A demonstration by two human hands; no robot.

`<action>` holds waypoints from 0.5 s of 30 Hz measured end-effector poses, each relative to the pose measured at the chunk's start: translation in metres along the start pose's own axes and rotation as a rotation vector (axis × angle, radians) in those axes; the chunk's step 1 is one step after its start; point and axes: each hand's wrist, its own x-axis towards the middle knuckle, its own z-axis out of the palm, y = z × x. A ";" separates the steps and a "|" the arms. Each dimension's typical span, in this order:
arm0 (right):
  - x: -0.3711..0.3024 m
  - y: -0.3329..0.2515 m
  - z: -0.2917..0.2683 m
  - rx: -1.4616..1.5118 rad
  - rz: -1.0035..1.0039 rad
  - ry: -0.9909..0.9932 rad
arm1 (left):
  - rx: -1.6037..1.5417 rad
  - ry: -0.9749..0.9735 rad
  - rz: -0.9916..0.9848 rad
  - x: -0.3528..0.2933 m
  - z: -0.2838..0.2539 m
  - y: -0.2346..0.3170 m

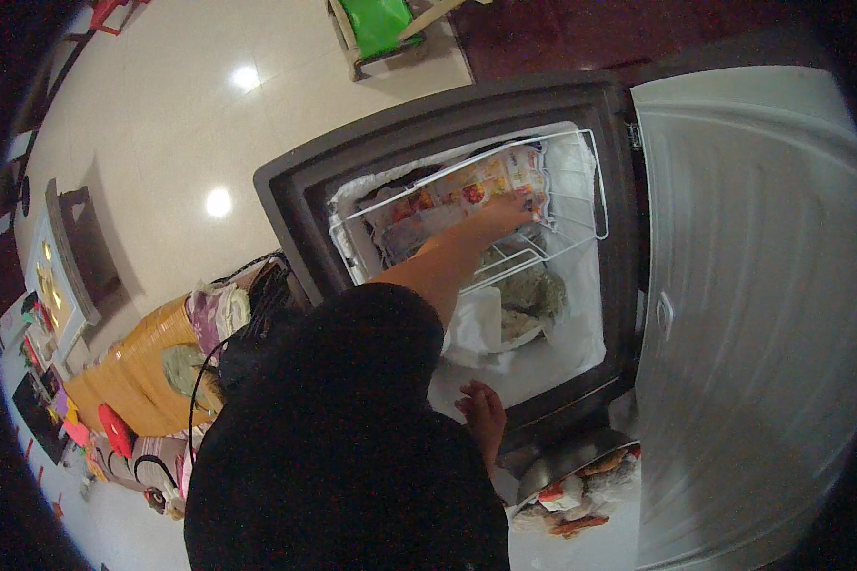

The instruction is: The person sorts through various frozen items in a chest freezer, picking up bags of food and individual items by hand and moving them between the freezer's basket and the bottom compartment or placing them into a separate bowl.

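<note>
My left hand reaches over an opened chest freezer, its fingers closed at the right end of a printed plastic bag. The bag is orange, white and purple and lies in a white wire basket near the freezer's far side. Frosty white walls surround the basket. Lower inside, a greenish bundle in clear plastic rests by a white block-like piece. My right hand hovers over the freezer's near rim, empty, with its fingers loosely bent and apart.
The raised pale lid stands on the right. Close to the near rim sits a metal bowl with frosty food pieces beside it. A yellow-brown covered bundle and cables lie left; a green-seated chair is beyond the freezer.
</note>
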 end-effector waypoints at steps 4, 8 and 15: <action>0.008 0.001 -0.005 -0.033 -0.023 -0.002 | -0.043 -0.050 -0.151 0.017 0.020 -0.004; 0.004 -0.003 0.003 -0.002 -0.017 0.009 | 0.020 -0.167 -0.088 0.016 0.003 0.001; 0.006 0.001 0.002 -0.049 -0.014 0.025 | -0.151 -0.115 -0.132 0.024 0.031 -0.015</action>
